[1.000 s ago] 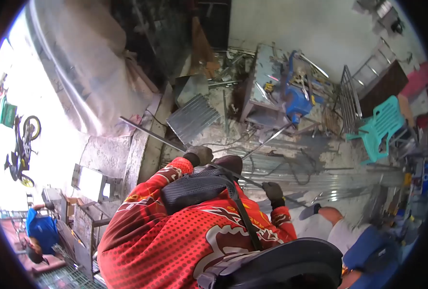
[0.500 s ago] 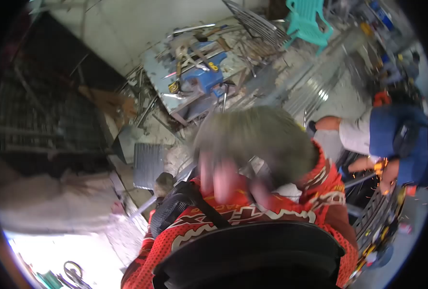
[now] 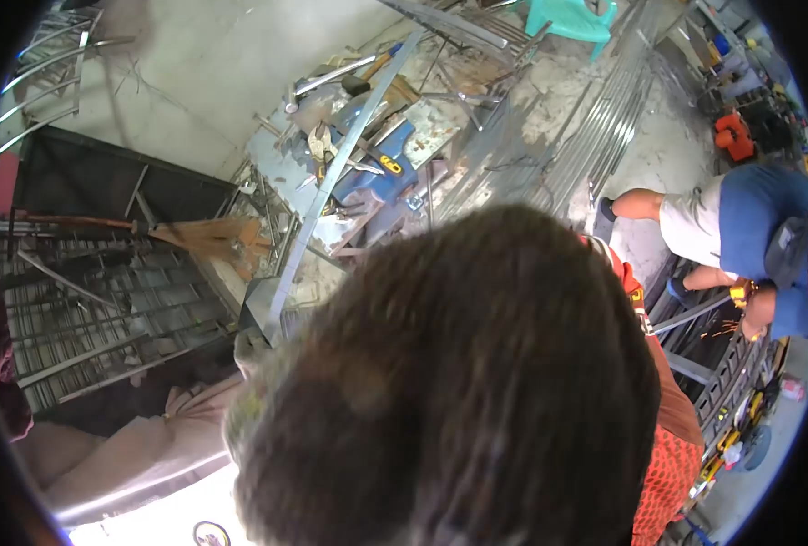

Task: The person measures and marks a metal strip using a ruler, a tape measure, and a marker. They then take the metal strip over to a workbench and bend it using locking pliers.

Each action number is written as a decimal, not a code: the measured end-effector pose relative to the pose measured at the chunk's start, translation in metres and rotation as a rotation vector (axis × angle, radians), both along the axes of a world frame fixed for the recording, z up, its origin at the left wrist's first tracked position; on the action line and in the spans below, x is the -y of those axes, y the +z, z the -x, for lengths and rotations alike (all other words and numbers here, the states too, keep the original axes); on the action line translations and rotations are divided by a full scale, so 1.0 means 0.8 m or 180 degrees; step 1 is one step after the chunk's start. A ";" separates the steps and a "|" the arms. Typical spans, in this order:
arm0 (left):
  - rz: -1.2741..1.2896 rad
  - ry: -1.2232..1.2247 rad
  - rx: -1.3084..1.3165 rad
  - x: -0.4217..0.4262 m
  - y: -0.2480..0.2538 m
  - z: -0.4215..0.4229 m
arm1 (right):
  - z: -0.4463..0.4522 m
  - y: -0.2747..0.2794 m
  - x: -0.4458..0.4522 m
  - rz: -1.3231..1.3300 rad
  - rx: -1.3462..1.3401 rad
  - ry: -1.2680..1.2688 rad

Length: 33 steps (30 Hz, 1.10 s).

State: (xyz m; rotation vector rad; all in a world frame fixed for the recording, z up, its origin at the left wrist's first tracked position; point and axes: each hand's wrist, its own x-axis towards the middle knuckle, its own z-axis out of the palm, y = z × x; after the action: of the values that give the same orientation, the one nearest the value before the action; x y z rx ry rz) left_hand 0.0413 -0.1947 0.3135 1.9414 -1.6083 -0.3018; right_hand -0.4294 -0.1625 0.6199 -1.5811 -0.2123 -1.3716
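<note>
My right hand (image 3: 477, 382), in a dark glove, is very close to the camera and fills the lower middle; its fingers cannot be made out. Left of it, my left hand (image 3: 254, 353) in a grey glove is wrapped round the lower end of a long flat metal bar (image 3: 331, 177). The bar rises at a slant across the front of a cluttered workbench (image 3: 272, 159). Locking pliers (image 3: 322, 141) and a blue vise (image 3: 390, 168) are on the bench. Part of my red sleeve (image 3: 672, 455) shows at the right.
A co-worker in a blue shirt (image 3: 763, 214) bends at the right, with sparks near their hands. Corrugated metal sheets (image 3: 604, 127) lie on the floor behind. A green plastic chair (image 3: 572, 23) stands at the top. Metal grilles (image 3: 104, 309) are at the left.
My right hand has left the bar and risen to the camera, hiding much of the view. The bar now stands steeper in my left hand. The view has turned, and sparks have appeared by the co-worker.
</note>
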 end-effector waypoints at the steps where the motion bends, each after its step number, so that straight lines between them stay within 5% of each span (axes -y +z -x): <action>1: -0.0013 0.0075 0.0152 0.003 0.006 -0.010 | 0.011 -0.004 0.003 -0.0048 0.0022 0.0057; 10: -0.0303 0.0832 0.0503 -0.030 0.082 0.066 | 0.157 -0.028 0.010 -0.0354 0.0215 0.0561; 19: 0.0507 0.0956 0.0566 -0.083 0.121 0.124 | 0.266 -0.041 0.028 -0.0752 0.0161 0.1434; 23: -0.0063 0.1398 0.0725 -0.062 0.147 0.190 | 0.273 -0.048 0.041 -0.1296 0.0334 0.1824; 26: -0.0050 0.1432 0.0897 -0.042 0.162 0.239 | 0.300 -0.006 0.032 -0.1173 0.0574 0.2374; 27: -0.0024 0.1374 0.0920 -0.035 0.156 0.240 | 0.313 0.004 0.043 -0.0501 0.0017 0.2801; 30: 0.0075 0.1295 0.0990 -0.014 0.169 0.271 | 0.278 0.012 0.010 0.0100 0.1494 0.2890; 33: -0.0169 0.1335 0.0851 0.012 0.159 0.277 | 0.302 0.013 0.018 -0.0242 0.1290 0.2737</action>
State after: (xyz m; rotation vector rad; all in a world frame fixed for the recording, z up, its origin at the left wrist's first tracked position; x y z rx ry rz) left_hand -0.1806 -0.2045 0.4405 2.3771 -1.3080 0.0896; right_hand -0.6710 -0.1767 0.6301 -0.9310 -0.9512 -0.9609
